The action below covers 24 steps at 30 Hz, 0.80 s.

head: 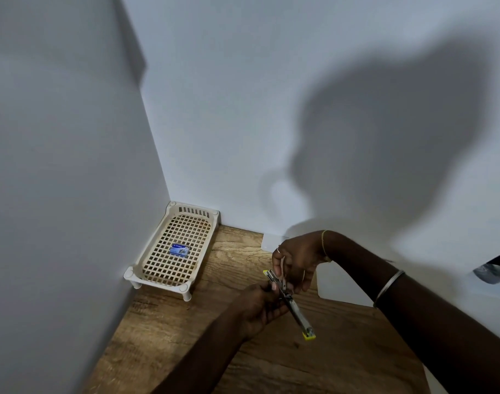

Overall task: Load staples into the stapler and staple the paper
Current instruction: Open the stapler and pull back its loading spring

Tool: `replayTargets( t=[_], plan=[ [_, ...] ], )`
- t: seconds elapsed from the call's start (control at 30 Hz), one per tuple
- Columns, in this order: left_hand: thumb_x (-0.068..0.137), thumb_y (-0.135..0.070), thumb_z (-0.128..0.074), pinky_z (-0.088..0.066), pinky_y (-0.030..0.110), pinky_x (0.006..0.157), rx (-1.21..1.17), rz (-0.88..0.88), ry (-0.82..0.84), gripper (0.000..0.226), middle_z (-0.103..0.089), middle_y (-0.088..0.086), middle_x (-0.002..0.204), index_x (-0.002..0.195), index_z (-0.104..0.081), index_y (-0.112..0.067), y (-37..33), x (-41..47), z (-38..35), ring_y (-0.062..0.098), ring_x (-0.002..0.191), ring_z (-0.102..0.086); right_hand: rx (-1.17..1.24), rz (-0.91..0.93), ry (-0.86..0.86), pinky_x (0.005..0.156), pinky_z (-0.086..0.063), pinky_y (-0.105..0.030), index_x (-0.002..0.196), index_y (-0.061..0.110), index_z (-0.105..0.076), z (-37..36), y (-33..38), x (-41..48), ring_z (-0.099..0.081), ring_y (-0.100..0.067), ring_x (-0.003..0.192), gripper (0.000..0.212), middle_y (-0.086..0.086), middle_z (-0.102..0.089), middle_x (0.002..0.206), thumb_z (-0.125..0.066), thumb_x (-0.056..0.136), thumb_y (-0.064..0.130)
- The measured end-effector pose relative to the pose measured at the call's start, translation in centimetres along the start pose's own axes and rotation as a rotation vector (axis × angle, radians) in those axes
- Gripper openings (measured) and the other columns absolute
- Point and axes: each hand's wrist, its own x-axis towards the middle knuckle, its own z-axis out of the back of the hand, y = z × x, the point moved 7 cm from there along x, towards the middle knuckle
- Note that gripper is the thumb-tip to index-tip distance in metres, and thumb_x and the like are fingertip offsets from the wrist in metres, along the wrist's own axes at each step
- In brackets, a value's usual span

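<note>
A small metal stapler (pixel 297 314) with yellow ends is swung fully open and held in the air above the wooden table (pixel 314 362). My left hand (pixel 257 308) grips it from below at the hinge. My right hand (pixel 295 261) pinches it from above near the hinge, with a thin pale strip between its fingers that I cannot identify. A blue staple box (pixel 180 249) lies in a cream plastic basket (pixel 157 245) at the back left corner. A white sheet of paper (pixel 342 282) lies on the table under my right forearm, partly hidden.
White walls close in on the left and behind. The basket stands on short legs against both walls. A small white card (pixel 270 242) lies by the back wall. A dark object (pixel 496 270) shows at the right edge.
</note>
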Motion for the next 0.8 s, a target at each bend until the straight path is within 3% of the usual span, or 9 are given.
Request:
replayTargets(
  t=[0.13,0.3,0.43,0.6,0.73,0.8],
  plan=[
    [0.106,-0.01,-0.048,-0.061,0.027,0.068,0.004,0.034,-0.038,0.021,-0.078,0.005,0.089,0.105,-0.069,-0.006,1.0,0.0,0.3,0.018,0.089,-0.072,0.045,0.019,-0.015,0.076,-0.06,-0.04,0.122,-0.002,-0.057,0.2,-0.1,0.0,-0.069,-0.031,0.083,0.038,-0.017,-0.066,0.093,-0.061,0.087,-0.017],
    [0.105,-0.007,-0.05,-0.061,0.03,0.072,0.045,0.004,-0.032,0.018,-0.076,0.007,0.094,0.109,-0.067,-0.005,1.0,0.2,0.4,0.019,0.088,-0.073,0.029,0.011,-0.064,0.068,-0.062,-0.034,0.118,-0.005,-0.061,0.0,0.2,0.2,-0.07,-0.028,0.078,0.029,-0.023,-0.065,0.1,-0.057,0.09,-0.014],
    [0.101,-0.007,-0.056,-0.061,0.031,0.07,0.099,-0.044,-0.016,0.015,-0.077,0.01,0.096,0.11,-0.067,-0.003,0.3,0.1,0.6,0.021,0.084,-0.076,0.021,0.021,-0.178,0.064,-0.062,-0.032,0.11,-0.001,-0.064,0.4,0.5,0.4,-0.071,-0.027,0.072,0.014,-0.02,-0.068,0.095,-0.056,0.1,0.005],
    [0.102,-0.004,-0.055,-0.061,0.031,0.07,0.148,-0.128,-0.006,0.017,-0.079,0.004,0.088,0.112,-0.068,-0.006,-1.0,-0.1,0.8,0.019,0.082,-0.077,0.03,0.059,-0.283,0.059,-0.061,-0.031,0.099,-0.004,-0.07,0.7,0.3,-0.1,-0.069,-0.02,0.062,0.035,-0.014,-0.07,0.082,-0.064,0.098,0.031],
    [0.101,-0.003,-0.056,-0.061,0.032,0.073,0.202,-0.186,-0.008,0.017,-0.077,0.009,0.097,0.114,-0.067,-0.004,-1.8,-0.3,0.9,0.021,0.089,-0.075,-0.017,0.087,-0.312,0.06,-0.06,-0.029,0.086,0.002,-0.071,0.7,0.4,-0.8,-0.07,-0.022,0.067,0.017,-0.017,-0.071,0.086,-0.069,0.092,0.018],
    [0.102,-0.003,-0.055,-0.06,0.033,0.076,0.226,-0.211,-0.014,0.017,-0.077,0.01,0.102,0.113,-0.068,-0.004,-1.9,-0.2,1.0,0.022,0.092,-0.075,-0.046,0.108,-0.298,0.059,-0.06,-0.027,0.089,0.004,-0.07,0.5,0.6,-1.2,-0.071,-0.02,0.071,0.006,-0.018,-0.072,0.088,-0.073,0.087,0.009]
  ],
)
